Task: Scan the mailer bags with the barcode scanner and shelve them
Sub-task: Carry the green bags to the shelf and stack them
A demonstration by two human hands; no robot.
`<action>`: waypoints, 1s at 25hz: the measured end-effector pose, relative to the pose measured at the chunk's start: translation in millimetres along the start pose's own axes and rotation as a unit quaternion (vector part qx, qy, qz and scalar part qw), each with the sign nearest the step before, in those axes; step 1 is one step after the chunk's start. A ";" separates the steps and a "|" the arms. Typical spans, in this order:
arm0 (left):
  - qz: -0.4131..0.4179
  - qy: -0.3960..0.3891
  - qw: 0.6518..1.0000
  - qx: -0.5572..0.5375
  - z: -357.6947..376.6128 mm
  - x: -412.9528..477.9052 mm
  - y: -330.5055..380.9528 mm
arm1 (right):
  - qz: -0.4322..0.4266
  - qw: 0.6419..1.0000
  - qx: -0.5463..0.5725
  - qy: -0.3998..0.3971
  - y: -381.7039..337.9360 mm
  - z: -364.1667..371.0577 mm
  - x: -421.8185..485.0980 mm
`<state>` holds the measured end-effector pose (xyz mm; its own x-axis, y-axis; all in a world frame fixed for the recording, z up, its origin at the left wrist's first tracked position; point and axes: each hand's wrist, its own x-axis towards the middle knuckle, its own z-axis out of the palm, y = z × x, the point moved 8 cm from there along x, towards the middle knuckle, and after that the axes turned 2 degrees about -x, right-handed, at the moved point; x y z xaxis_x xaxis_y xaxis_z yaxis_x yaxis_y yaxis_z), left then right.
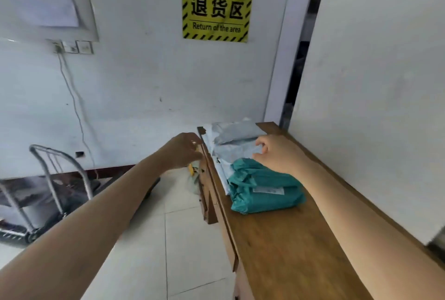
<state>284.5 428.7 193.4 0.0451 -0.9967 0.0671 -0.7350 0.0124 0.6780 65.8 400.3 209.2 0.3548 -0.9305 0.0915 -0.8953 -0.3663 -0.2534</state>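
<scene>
Head: R hand (279,152) grips grey mailer (237,151), teal mailer (262,189) beside.

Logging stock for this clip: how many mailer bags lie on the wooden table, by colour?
Green bag: 1
Grey or white bags: at least 3, overlapping, exact count unclear
Total: at least 4
</scene>
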 end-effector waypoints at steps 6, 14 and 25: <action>0.080 -0.125 0.989 -0.006 90.7 168.1 25.4 | 0.185 0.981 0.053 -0.002 113.4 34.2 61.3; 0.130 -0.256 0.956 0.053 268.1 349.1 13.4 | 0.492 0.824 0.280 -0.015 208.4 173.7 72.6; -0.071 -0.614 0.783 -0.072 404.1 352.9 -45.9 | 0.625 0.370 0.665 0.174 219.0 308.9 85.2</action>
<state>60.7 44.2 -109.8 -0.6307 -0.3128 -0.7102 -0.6932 -0.1845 0.6968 -16.9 243.3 -136.0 -0.3764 -0.3957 -0.8377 0.7053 0.4639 -0.5361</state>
